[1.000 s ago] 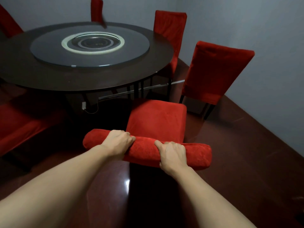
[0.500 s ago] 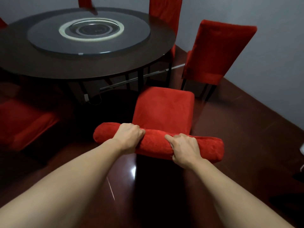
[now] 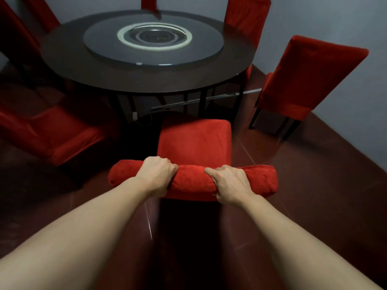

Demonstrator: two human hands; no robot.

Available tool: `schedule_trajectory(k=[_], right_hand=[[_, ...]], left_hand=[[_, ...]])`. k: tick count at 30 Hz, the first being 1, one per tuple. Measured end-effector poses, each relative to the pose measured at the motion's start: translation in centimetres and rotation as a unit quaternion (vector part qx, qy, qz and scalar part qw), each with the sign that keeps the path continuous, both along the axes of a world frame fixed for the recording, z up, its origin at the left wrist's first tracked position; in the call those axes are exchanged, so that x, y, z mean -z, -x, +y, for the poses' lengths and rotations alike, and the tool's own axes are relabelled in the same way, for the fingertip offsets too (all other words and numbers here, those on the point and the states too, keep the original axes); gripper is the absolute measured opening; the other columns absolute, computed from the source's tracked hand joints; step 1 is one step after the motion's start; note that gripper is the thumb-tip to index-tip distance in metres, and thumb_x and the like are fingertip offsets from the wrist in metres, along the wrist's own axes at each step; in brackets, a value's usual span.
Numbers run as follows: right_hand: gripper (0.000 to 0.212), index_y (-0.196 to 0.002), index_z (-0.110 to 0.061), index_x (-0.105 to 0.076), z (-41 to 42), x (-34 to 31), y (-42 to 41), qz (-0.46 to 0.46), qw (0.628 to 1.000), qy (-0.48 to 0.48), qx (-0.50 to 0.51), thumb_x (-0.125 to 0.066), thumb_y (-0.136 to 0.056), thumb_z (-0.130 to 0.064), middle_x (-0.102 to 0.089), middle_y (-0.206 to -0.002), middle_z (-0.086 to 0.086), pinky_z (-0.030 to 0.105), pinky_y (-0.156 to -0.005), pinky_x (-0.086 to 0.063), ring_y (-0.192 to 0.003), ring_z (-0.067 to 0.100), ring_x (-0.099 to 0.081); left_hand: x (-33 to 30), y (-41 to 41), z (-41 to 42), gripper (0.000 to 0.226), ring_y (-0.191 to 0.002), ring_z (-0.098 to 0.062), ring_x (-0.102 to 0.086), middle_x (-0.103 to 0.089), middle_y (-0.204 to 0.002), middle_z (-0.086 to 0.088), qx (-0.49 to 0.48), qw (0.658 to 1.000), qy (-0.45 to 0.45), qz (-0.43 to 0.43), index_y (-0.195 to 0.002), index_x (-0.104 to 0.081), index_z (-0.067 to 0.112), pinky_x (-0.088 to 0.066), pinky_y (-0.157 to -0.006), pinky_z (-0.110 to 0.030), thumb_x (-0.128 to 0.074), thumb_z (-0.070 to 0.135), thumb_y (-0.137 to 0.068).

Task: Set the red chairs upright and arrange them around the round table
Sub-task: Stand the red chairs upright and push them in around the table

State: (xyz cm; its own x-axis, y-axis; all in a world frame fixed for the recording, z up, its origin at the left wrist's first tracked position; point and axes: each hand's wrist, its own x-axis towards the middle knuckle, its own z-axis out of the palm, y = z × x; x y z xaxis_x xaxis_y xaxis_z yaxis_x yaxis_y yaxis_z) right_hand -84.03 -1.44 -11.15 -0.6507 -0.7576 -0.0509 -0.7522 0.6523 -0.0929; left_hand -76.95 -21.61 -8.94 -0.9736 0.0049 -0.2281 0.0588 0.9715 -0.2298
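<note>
- Left hand [image 3: 156,174] and right hand [image 3: 229,184] both hold tight the soft top of the upright red cloth chair [image 3: 193,143].
- It stands just before the round dark wooden worktop [image 3: 146,78].
- Push slowly and straight, seat under the edge.

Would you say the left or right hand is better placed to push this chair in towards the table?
Neither alone: left hand and right hand both grip the chair backrest top, so push with both.
</note>
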Motion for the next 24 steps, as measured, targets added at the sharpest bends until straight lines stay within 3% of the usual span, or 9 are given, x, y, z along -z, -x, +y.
schedule_trajectory(k=[8,11,17,24], right_hand=[[0.04,-0.104,-0.024,-0.056,-1.3,0.0,1.2,0.029,0.997,0.018,-0.063,-0.071,-0.067,-0.02,-0.065,-0.088,-0.002,0.031,-0.067,-0.041,-0.083,0.024,-0.061],[0.037,-0.097,-0.022,-0.057,-2.0,-0.3,2.8,0.039,0.996,0.026,-0.079,-0.073,-0.064,-0.018,-0.066,-0.082,-0.002,0.033,-0.072,-0.047,-0.079,0.024,-0.063],[0.045,-0.103,-0.024,-0.052,-3.1,-1.2,6.1,0.018,0.994,-0.019,-0.11,-0.078,-0.067,-0.03,-0.066,-0.096,-0.004,0.034,-0.081,-0.045,-0.092,0.021,-0.062],[0.041,-0.101,-0.027,-0.05,-3.1,-2.8,9.9,0.013,0.994,-0.03,-0.103,-0.077,-0.069,-0.027,-0.067,-0.093,-0.003,0.034,-0.072,-0.043,-0.093,0.026,-0.063]], left_hand=[[-0.7,-1.8,0.3,0.027,-0.093,-0.024,-0.063,-0.064,-0.101,-0.001,-0.053,0.999,0.003,0.001,-0.103,-0.056,0.018,-0.044,-0.07,-0.032,-0.06,0.017,-0.076],[-0.9,-1.0,0.1,0.027,-0.093,-0.024,-0.062,-0.064,-0.101,-0.002,-0.07,0.997,0.005,0.011,-0.103,-0.056,0.018,-0.045,-0.072,-0.032,-0.059,0.016,-0.076],[-1.5,1.2,-0.2,0.028,-0.098,-0.024,-0.062,-0.063,-0.104,-0.002,-0.106,0.994,0.022,0.022,-0.104,-0.055,0.019,-0.043,-0.073,-0.03,-0.061,0.019,-0.077],[-2.1,3.6,1.2,0.021,-0.094,-0.024,-0.063,-0.065,-0.1,-0.001,-0.152,0.988,-0.007,0.036,-0.092,-0.054,0.022,-0.04,-0.07,-0.029,-0.061,0.018,-0.073]])
